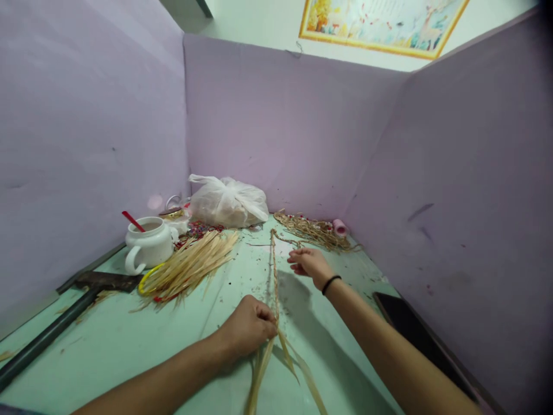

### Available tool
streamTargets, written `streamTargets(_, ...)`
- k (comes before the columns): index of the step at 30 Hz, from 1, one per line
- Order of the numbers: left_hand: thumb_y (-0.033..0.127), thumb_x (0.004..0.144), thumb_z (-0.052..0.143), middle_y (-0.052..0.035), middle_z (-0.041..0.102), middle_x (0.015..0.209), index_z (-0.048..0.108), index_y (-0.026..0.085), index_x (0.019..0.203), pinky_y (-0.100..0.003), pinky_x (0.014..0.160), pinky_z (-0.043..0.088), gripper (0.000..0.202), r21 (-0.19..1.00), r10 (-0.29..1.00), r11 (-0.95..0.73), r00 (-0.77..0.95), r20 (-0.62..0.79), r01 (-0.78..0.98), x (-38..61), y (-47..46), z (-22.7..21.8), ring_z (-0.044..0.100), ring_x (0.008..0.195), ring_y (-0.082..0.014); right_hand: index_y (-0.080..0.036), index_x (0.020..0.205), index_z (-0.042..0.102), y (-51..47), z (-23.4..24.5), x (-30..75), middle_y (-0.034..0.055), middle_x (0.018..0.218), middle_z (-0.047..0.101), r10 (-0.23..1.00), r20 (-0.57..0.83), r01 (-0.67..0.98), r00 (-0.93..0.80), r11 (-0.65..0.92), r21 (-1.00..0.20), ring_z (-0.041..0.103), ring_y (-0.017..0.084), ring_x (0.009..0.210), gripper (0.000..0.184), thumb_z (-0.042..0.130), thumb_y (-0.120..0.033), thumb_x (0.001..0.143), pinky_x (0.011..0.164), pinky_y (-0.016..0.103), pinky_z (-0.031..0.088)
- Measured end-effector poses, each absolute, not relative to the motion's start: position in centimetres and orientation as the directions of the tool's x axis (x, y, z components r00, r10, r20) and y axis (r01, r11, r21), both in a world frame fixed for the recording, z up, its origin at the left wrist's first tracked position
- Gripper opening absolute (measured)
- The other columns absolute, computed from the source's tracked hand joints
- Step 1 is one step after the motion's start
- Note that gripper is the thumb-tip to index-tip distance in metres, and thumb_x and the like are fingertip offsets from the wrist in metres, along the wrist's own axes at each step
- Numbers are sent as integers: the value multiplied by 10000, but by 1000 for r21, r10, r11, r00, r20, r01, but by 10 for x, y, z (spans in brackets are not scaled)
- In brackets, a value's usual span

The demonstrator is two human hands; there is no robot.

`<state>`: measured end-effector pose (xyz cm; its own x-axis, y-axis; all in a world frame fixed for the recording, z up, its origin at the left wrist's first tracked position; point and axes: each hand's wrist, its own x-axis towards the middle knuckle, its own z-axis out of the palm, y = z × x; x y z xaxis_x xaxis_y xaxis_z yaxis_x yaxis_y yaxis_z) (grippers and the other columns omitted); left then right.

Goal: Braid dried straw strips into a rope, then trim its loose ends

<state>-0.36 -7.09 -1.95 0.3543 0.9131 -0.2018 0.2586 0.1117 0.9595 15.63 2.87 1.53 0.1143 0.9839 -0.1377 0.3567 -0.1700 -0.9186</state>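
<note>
My left hand [248, 328] pinches the near end of the straw braid [273, 271], which runs straight away across the desk [129, 346], while my right hand [309, 264], seemingly loose-fingered, rests beside its far end.

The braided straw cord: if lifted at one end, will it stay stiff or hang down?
Probably it would bend and hang: the braided straw cord is thin and long, and its far end curls near the right hand. It looks light, being dry straw. The unbraided strips below the left hand fan out, so they may loosen if released.
</note>
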Motion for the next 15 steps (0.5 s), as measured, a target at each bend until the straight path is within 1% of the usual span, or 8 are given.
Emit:
streamTargets(2,167,507,462,49,367,428,552,119,489,-217,454,225,104,970,911,92,375,-173,224,-4,-69,-22,299,452,-70,-115,764,601,64,22,154,106,772,657,985,-74,470,157,-140,-872,594,128,589,131,549,-193,673,547,235,458)
streamTargets(5,165,520,470,47,376,447,548,120,496,-211,460,233,93,978,911,64,388,-138,198,-5,-68,-24,312,466,-70,-110,755,642,115,28,146,116,735,662,980,25,632,200,-109,-767,615,190,726,158,558,-211,667,619,252,441)
streamTargets(8,160,532,457,45,374,457,556,118,513,-205,449,226,109,974,907,59,395,-144,219,-5,-68,-28,321,473,-69,-120,778,675,154,26,133,151,844,666,970,107,757,220,-101,-645,592,251,895,214,552,-263,679,730,296,417)
streamTargets(10,155,536,438,44,374,459,566,115,517,-198,443,229,136,968,905,58,396,-155,246,-4,-67,-32,341,477,-70,-127,782,689,173,21,123,169,907,659,966,133,818,223,-111,-564,571,288,952,264,553,-329,681,777,333,403)
streamTargets(13,129,519,425,46,395,465,600,106,526,-182,453,254,177,959,893,23,425,-147,284,-1,-63,-40,396,503,-74,-118,790,696,191,6,109,190,950,647,961,142,876,237,-148,-459,563,321,969,372,547,-437,669,797,379,404)
streamTargets(15,113,526,436,52,416,465,629,108,546,-175,465,272,194,948,874,15,456,-166,317,-1,-60,-44,415,510,-72,-104,837,692,199,-5,103,207,975,637,955,145,899,257,-182,-399,557,338,981,424,535,-459,667,792,405,411)
